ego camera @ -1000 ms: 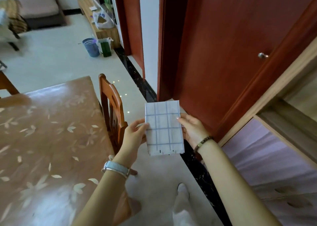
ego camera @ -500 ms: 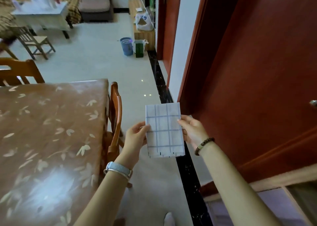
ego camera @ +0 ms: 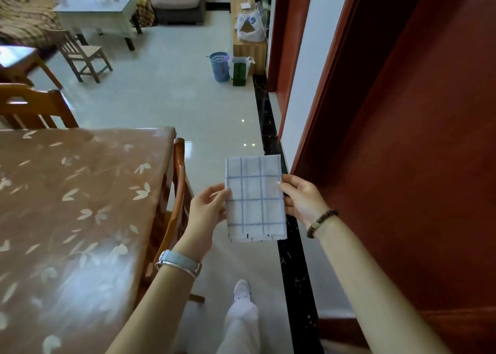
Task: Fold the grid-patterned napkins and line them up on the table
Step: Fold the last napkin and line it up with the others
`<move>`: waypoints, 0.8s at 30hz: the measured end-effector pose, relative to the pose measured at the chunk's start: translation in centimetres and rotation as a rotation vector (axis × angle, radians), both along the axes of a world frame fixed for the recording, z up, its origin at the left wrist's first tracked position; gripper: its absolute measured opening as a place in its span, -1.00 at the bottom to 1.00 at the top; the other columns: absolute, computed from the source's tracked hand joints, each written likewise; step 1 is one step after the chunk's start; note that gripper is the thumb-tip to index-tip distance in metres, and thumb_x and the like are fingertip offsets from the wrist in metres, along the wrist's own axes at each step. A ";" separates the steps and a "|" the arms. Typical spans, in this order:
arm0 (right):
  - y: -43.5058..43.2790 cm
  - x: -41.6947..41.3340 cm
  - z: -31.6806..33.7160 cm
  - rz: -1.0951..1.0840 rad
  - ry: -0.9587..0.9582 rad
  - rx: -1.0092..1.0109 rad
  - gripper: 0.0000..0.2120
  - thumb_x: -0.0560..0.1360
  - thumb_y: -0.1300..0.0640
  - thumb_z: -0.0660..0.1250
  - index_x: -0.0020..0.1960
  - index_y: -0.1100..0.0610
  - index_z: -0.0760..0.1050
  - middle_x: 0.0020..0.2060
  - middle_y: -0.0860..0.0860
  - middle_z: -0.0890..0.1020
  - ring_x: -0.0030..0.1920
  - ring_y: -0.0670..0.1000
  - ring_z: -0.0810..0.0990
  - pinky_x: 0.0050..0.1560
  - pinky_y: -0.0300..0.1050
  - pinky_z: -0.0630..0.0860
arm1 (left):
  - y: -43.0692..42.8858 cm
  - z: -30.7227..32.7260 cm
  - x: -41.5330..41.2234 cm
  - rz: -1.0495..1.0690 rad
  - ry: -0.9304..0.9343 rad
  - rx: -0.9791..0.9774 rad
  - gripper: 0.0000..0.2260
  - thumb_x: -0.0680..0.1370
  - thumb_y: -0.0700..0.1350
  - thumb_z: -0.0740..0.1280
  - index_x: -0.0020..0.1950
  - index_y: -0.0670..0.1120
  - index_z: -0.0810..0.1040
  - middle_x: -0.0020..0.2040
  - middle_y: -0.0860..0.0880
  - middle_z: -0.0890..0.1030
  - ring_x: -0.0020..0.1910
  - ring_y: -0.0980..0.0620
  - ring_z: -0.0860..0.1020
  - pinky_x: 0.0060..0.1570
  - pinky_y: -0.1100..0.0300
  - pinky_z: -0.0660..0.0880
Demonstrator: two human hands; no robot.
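A folded white napkin with a blue grid [ego camera: 255, 198] is held flat in the air over the floor, to the right of the table. My left hand [ego camera: 208, 206] pinches its left edge and my right hand [ego camera: 302, 199] pinches its right edge. The brown table with a leaf-patterned cover [ego camera: 75, 206] fills the left side, and I see no napkins on its visible part.
A wooden chair [ego camera: 178, 192] is tucked against the table's right edge, close to my left arm. A red-brown door [ego camera: 402, 139] stands at the right. Farther off are a blue bin [ego camera: 220, 66], a small wooden chair [ego camera: 80, 53] and a low white table [ego camera: 96, 10].
The view has swung left, bringing more of the table and the far room in. Both hands keep the same hold on the napkin.
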State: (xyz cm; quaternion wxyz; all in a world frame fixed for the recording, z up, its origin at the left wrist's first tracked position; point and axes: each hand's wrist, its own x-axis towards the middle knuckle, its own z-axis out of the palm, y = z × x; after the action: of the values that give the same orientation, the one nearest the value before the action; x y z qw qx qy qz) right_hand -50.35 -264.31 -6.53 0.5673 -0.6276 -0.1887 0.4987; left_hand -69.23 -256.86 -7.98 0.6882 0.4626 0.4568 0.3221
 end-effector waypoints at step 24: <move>27.4 7.5 1.6 0.129 0.080 0.043 -0.89 0.57 0.19 0.29 0.08 0.08 0.55 -0.07 0.04 0.64 -0.22 -0.03 0.61 -0.23 -0.15 0.57 | 24.6 2.4 7.4 0.202 -0.079 0.015 -0.88 0.61 -0.20 0.32 0.12 -0.13 0.59 -0.10 -0.07 0.70 -0.20 0.01 0.66 -0.18 0.19 0.64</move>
State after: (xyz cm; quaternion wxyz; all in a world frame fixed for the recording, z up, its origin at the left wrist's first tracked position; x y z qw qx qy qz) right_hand -42.80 -236.88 -4.93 0.5543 -0.5816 -0.2166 0.5546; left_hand -61.82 -232.21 -5.62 0.6661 0.4064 0.4712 0.4111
